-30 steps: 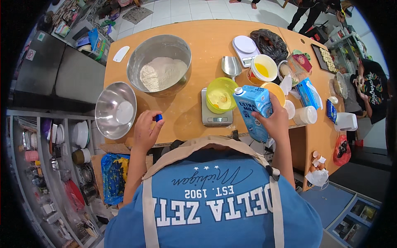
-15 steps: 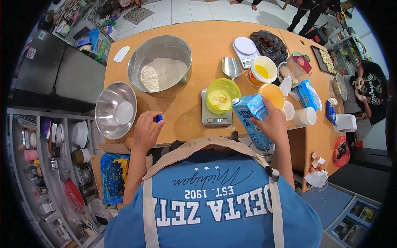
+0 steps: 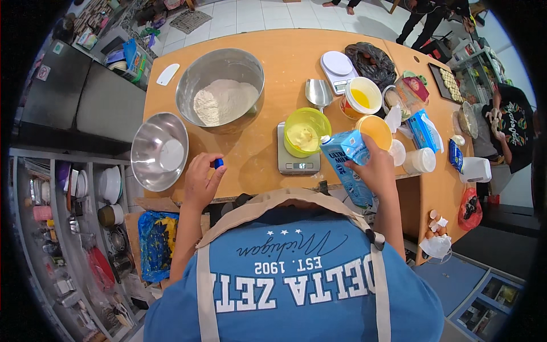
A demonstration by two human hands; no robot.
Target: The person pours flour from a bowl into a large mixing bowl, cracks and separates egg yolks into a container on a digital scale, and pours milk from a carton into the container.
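My right hand (image 3: pixel 374 171) grips a blue milk carton (image 3: pixel 343 154), tipped so that its spout is at the rim of a lime-green bowl (image 3: pixel 293 117). A thin pale stream seems to run from the spout into the bowl. Inside lies a pale yellow and whitish mixture (image 3: pixel 300 138). Under the bowl is a digital kitchen scale (image 3: pixel 298 166) with a lit display. Away to the left, my left hand (image 3: pixel 200 179) pinches a small dark blue cap (image 3: pixel 219 163) between thumb and fingers, just over the table's near edge.
A large steel bowl of flour (image 3: pixel 219 91) stands behind my left hand, a smaller steel bowl (image 3: pixel 159 151) beside it. Right of the carton are an orange bowl (image 3: pixel 376 134), a tub with yellow liquid (image 3: pixel 361 98) and a white jar (image 3: pixel 420 161). A co-worker (image 3: pixel 510 125) is at the far right.
The yolk visible in the green bowl before is now mostly covered by pale liquid. The carton has barely shifted. My left hand stays in place.
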